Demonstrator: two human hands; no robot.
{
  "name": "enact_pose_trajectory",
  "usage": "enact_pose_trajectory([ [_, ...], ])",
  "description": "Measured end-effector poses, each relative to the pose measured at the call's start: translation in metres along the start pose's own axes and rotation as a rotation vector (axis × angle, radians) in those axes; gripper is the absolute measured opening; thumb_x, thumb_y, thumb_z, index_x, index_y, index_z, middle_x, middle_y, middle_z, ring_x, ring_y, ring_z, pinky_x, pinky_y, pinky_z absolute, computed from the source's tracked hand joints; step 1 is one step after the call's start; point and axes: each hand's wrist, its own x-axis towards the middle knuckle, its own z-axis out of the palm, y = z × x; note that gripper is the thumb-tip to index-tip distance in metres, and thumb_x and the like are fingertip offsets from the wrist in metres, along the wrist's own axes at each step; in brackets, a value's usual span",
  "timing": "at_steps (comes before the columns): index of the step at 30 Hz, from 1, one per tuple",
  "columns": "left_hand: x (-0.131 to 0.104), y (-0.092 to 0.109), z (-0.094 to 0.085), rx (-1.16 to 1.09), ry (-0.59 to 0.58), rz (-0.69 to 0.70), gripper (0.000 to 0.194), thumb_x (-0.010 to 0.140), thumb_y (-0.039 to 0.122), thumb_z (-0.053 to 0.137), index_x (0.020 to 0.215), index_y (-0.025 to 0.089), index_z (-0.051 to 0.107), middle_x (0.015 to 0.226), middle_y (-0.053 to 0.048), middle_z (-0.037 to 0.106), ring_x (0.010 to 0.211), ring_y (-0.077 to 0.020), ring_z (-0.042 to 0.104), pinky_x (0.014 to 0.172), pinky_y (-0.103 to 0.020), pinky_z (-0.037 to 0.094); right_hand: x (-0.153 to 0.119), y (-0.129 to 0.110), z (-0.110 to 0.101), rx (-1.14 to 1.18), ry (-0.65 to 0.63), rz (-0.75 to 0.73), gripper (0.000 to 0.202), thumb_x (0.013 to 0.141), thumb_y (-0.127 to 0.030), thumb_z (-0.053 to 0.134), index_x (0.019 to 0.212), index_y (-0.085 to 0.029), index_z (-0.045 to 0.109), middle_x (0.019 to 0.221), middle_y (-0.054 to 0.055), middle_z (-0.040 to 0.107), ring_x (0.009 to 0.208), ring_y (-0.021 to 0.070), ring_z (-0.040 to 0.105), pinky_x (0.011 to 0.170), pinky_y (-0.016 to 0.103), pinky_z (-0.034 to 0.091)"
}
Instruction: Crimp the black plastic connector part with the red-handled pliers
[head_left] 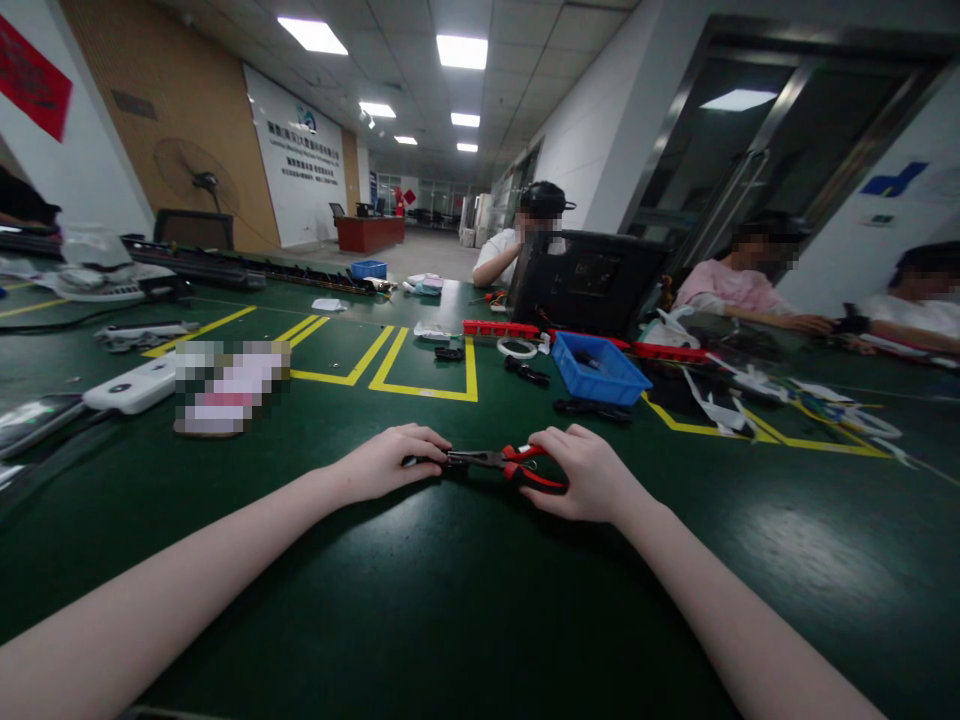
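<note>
Just above the green table, my right hand (589, 475) is wrapped round the red and black handles of a pair of pliers (517, 462). The long jaws point left toward my left hand (394, 460). Between the fingers of my left hand is a small dark piece (453, 463), pinched and mostly hidden. The plier jaws meet or overlap this piece; whether they grip it I cannot tell. The handles are somewhat spread.
Beyond my hands stand a blue bin (600, 368), black cables (527, 372) and a white ring (517, 348). A white power strip (150, 380) and a blurred-out phone (232, 390) lie left. A dark monitor (585, 285) and several people are across the green table (420, 620).
</note>
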Motion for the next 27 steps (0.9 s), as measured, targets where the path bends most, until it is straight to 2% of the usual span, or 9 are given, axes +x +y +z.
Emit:
enact_pose_trajectory([
  [10, 0.000, -0.001, 0.000, 0.005, -0.012, -0.001, 0.020, 0.093, 0.020, 0.059, 0.109, 0.021, 0.069, 0.124, -0.006, 0.064, 0.112, -0.0215, 0.060, 0.098, -0.038, 0.048, -0.001, -0.003, 0.002, -0.010, 0.008, -0.012, 0.042, 0.076, -0.045, 0.068, 0.104, -0.015, 0.061, 0.093, 0.009, 0.068, 0.072, 0.0196, 0.060, 0.070, 0.033, 0.043],
  [14, 0.000, -0.002, 0.000, 0.011, -0.012, 0.002, 0.018, 0.093, 0.020, 0.059, 0.108, 0.021, 0.070, 0.125, -0.007, 0.064, 0.112, -0.0217, 0.060, 0.098, -0.039, 0.048, -0.002, -0.002, 0.005, -0.061, 0.016, -0.031, 0.049, 0.078, -0.046, 0.066, 0.114, -0.014, 0.061, 0.096, 0.011, 0.067, 0.076, 0.0211, 0.060, 0.071, 0.034, 0.044],
  [17, 0.000, -0.001, 0.000, 0.009, -0.008, -0.003, 0.019, 0.093, 0.020, 0.059, 0.109, 0.021, 0.069, 0.125, -0.007, 0.064, 0.112, -0.0218, 0.060, 0.099, -0.039, 0.048, -0.002, 0.001, 0.007, -0.093, 0.018, -0.045, 0.056, 0.080, -0.044, 0.065, 0.127, -0.015, 0.056, 0.101, 0.012, 0.065, 0.082, 0.0230, 0.060, 0.075, 0.036, 0.046],
  [22, 0.000, -0.002, 0.001, 0.002, 0.004, 0.012, 0.018, 0.093, 0.020, 0.059, 0.108, 0.020, 0.070, 0.123, -0.007, 0.065, 0.112, -0.0213, 0.061, 0.099, -0.038, 0.048, -0.001, 0.000, 0.008, -0.067, 0.073, -0.058, 0.050, 0.081, -0.039, 0.066, 0.123, -0.016, 0.057, 0.113, 0.014, 0.062, 0.100, 0.0277, 0.059, 0.088, 0.043, 0.047],
  [27, 0.000, 0.000, -0.001, -0.006, -0.011, 0.018, 0.019, 0.095, 0.020, 0.056, 0.109, 0.021, 0.069, 0.125, -0.007, 0.065, 0.113, -0.0210, 0.060, 0.099, -0.038, 0.048, 0.002, -0.004, 0.012, -0.010, 0.102, -0.065, 0.047, 0.082, -0.030, 0.063, 0.126, -0.016, 0.052, 0.122, 0.015, 0.059, 0.110, 0.0293, 0.055, 0.094, 0.045, 0.047],
])
